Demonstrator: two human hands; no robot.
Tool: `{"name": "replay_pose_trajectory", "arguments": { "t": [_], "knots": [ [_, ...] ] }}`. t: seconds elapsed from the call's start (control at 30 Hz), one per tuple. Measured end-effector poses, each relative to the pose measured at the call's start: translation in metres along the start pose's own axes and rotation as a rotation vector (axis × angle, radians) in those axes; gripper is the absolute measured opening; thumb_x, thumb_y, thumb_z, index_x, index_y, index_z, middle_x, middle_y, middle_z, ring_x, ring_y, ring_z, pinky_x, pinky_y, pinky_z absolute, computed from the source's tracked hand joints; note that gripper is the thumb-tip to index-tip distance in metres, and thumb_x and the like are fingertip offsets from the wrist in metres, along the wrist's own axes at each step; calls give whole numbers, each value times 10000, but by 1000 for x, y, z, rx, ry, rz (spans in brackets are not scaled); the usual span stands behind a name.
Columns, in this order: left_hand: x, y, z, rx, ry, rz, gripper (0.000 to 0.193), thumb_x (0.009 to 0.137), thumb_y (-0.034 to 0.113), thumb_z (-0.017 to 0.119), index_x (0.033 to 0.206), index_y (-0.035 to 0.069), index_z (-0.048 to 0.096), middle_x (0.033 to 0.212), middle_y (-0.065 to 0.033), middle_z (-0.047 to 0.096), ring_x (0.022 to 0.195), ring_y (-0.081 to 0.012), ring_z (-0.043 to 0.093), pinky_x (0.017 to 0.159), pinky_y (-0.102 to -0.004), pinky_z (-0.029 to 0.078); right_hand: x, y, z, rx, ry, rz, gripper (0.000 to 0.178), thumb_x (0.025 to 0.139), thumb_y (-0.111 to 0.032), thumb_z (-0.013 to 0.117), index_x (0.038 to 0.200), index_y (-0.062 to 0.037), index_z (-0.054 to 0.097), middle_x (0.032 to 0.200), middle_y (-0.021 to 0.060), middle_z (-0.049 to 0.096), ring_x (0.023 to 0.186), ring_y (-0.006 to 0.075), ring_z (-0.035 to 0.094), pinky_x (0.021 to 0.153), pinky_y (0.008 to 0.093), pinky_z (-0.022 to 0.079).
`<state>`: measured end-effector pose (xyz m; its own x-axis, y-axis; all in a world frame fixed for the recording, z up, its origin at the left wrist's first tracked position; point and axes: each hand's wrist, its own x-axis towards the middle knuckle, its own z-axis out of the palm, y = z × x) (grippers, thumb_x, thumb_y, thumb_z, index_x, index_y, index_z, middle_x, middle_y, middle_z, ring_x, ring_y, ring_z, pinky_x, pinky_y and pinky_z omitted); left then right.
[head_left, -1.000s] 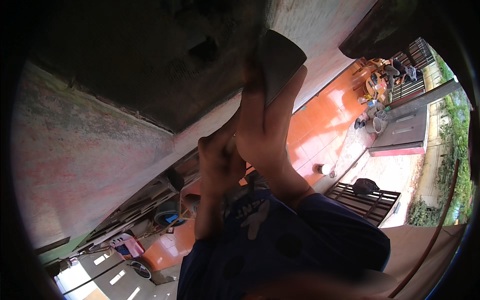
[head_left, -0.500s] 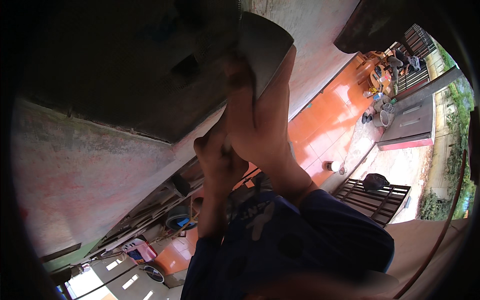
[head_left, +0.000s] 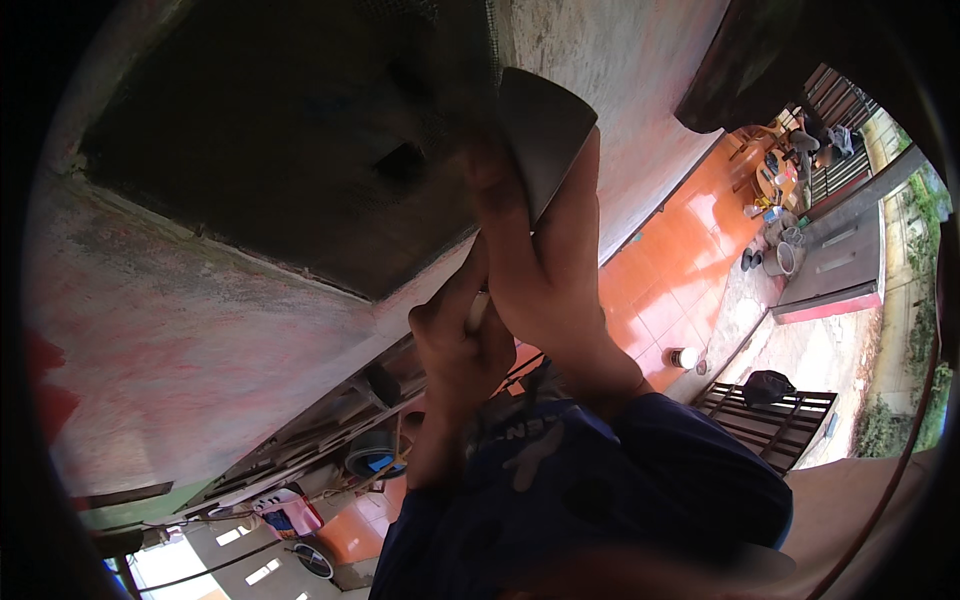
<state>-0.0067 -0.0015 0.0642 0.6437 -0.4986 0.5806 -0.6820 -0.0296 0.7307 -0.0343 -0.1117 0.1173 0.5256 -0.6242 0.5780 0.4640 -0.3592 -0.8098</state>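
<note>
Both my hands are raised together in front of a dark recessed panel (head_left: 250,170) in a pinkish, patchy wall (head_left: 200,350). My right hand (head_left: 535,260) is closed on a wide, flat grey-bladed tool (head_left: 548,130); some of its fingers lie in shadow along the blade's left side. Just below and left, my left hand (head_left: 458,345) is curled shut around a pale, narrow piece, which looks like this tool's handle. The wrists are close together. Shadow hides the fingertips and any contact between blade and wall.
Orange floor tiles (head_left: 650,290) stretch away at right, with a small white container (head_left: 684,357) on them. Beyond are a grey bucket (head_left: 779,260) and a cluttered round table (head_left: 775,178). A slatted rack (head_left: 760,425) carries a black bag (head_left: 768,387). A pink basket (head_left: 288,510) is lower left.
My hands and the blade sit lower in the picture. The whole view has shifted, with the wall and floor moving down and right. More of the pale piece shows at my left hand.
</note>
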Motion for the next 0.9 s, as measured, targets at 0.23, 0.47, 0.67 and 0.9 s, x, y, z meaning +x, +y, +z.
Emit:
{"name": "replay_pose_trajectory", "arguments": {
  "t": [0.23, 0.47, 0.67, 0.9],
  "knots": [
    [11, 7, 0, 33, 55, 130, 441, 878, 14, 655, 1313, 87, 654, 995, -164, 730, 858, -281, 727, 768, -345, 555, 3, -13, -29, -110, -4, -99, 319, 937, -201, 685, 1118, 22, 546, 721, 87, 651, 507, 126, 594, 452, 263, 424],
    [12, 12, -10, 209, 77, 226, 434, 853, 27, 702, 1268, 154, 686, 847, -123, 722, 727, -285, 713, 660, -365, 554, 2, -17, -14, -117, 2, -23, 229, 998, -99, 515, 1184, 36, 519, 780, 149, 673, 657, 228, 689, 559, 316, 490],
    [19, 0, -33, 71, 11, 204, 371, 834, 27, 714, 1195, 109, 709, 965, -167, 734, 844, -325, 734, 730, -385, 569, -3, -5, 17, -194, 218, -185, 230, 1040, -157, 465, 1079, 48, 560, 783, 106, 651, 661, 129, 564, 580, 307, 451],
    [25, -14, -26, 26, 55, 327, 325, 826, 6, 697, 1148, 45, 700, 985, -191, 725, 869, -339, 732, 768, -378, 557, -4, -5, 25, -269, 256, -177, 234, 970, -70, 469, 1175, 41, 487, 773, 250, 637, 715, 462, 647, 606, 455, 504]
  ]
}}
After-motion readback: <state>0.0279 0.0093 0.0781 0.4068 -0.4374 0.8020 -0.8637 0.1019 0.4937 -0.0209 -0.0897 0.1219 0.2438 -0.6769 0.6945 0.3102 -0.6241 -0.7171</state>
